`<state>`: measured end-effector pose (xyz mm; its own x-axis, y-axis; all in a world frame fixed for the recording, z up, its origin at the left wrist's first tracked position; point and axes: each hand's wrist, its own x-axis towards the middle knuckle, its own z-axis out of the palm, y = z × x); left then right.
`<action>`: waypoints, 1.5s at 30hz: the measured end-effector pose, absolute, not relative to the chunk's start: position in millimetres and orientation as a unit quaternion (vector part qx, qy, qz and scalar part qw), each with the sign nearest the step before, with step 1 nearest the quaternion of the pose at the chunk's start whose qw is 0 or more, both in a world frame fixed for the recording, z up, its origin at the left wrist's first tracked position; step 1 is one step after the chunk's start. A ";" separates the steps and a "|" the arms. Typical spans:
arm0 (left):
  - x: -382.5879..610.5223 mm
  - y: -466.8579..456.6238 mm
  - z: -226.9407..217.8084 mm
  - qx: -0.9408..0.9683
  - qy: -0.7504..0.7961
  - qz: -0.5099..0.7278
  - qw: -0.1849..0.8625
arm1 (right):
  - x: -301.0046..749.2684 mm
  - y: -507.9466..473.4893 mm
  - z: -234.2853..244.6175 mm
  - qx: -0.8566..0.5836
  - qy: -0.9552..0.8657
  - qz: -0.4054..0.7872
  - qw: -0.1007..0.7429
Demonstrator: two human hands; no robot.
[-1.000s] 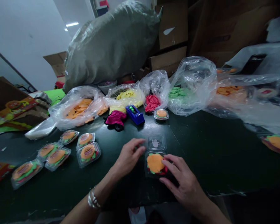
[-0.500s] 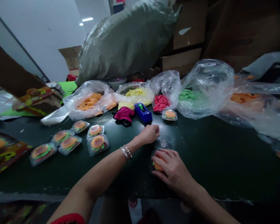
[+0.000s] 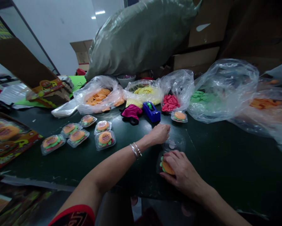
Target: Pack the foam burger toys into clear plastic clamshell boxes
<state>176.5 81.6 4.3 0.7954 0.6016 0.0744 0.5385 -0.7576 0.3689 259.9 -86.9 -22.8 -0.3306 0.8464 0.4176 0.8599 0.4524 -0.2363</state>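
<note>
A toy hamburger with an orange bun and green edging sits in an open clear plastic box. My right hand is closed over the hamburger, fingers and thumb around its right side. Behind it lies the box's clear lid, folded back on the table. My left hand is at the lid's far left corner, its fingers curled in; whatever they hold is hidden. Just beyond that hand are a blue tape dispenser, a magenta cloth piece and one boxed hamburger.
Several boxed hamburgers stand to the left on the dark green table. Along the back, plastic bags hold orange, yellow, pink and green pieces. A printed carton stands at far left.
The view has swung a little to the left, so everything appears farther right. Both hands keep nearly the same places at the box and the hamburger.
</note>
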 end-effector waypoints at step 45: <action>93.7 -8.5 -0.5 0.954 0.037 0.173 0.243 | 287.4 -116.1 -37.6 -0.648 -0.671 0.146 0.328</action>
